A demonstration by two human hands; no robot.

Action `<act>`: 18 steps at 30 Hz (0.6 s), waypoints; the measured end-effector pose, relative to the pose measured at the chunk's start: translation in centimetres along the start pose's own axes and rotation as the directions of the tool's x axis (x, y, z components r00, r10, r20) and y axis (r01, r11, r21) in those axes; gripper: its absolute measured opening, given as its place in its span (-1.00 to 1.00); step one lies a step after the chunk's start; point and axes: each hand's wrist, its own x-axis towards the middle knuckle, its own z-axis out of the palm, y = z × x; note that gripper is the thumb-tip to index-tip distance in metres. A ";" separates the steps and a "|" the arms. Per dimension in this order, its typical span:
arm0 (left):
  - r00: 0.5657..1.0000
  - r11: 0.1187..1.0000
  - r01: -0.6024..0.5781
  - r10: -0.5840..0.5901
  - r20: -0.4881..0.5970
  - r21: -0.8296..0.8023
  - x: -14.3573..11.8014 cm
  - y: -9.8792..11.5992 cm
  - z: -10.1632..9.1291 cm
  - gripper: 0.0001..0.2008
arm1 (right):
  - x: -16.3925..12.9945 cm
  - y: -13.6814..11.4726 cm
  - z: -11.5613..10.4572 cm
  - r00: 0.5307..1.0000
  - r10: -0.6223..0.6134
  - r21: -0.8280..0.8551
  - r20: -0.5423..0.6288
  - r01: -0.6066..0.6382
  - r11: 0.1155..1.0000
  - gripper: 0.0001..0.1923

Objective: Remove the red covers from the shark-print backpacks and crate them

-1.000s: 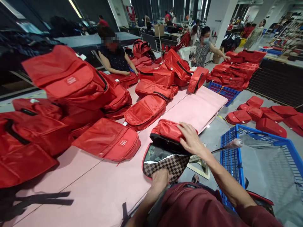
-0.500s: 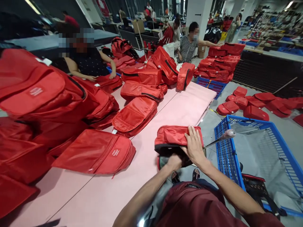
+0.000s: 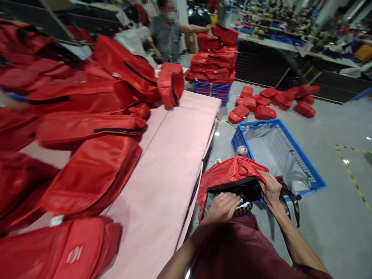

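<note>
**Red bag held open off the edge of the pink table**

The red bag point(image 3: 232, 172) is hanging just off the near right edge of the pink table point(image 3: 174, 155), over the person's lap, between that table and the blue crate point(image 3: 308, 170) on the floor. The right hand point(image 3: 271, 190) is gripping the bag's open black-edged rim, its fingers point(image 3: 266, 179) curling over the red fabric and lifting it up. The left hand point(image 3: 222, 207) is lying in the mouth of the bag, fingers bent and pressing on a checkered insert point(image 3: 242, 208) that is peeking out beside them; whether they are pinching it is not clear. A black strap point(image 3: 292, 203) is dangling below the right hand.

On the table, left of the held bag, more red bags point(image 3: 93, 170) are lying in a heap. The nearest one point(image 3: 58, 252) is showing a small white logo of slanted bars; no lettering is readable
</note>
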 end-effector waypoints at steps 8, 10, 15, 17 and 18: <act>0.914 0.998 0.052 -0.030 -0.406 0.043 16.4 -4.4 -1.5 -0.28 | 4.8 7.9 1.0 0.986 0.159 -0.036 0.048 -0.158 0.987 -0.59; 0.918 0.999 0.051 -0.051 -0.394 -0.011 20.0 -6.7 -0.6 -0.28 | 6.8 9.6 2.1 0.973 0.181 -0.015 0.144 -0.181 0.983 -0.57; 0.892 0.986 0.078 -0.135 -0.431 -0.147 24.5 -11.4 -1.4 -0.50 | 12.8 14.1 5.2 0.856 0.245 0.055 0.456 -0.301 0.952 -0.46; 0.924 0.974 0.043 -0.123 -0.363 -0.221 25.8 -12.1 -3.1 -0.55 | 15.3 15.9 7.3 0.771 0.259 0.155 0.581 -0.418 0.895 -0.40; 0.940 0.960 0.051 -0.140 -0.312 -0.276 26.4 -12.3 -4.0 -0.59 | 16.4 16.7 8.6 0.729 0.279 0.213 0.625 -0.504 0.837 -0.38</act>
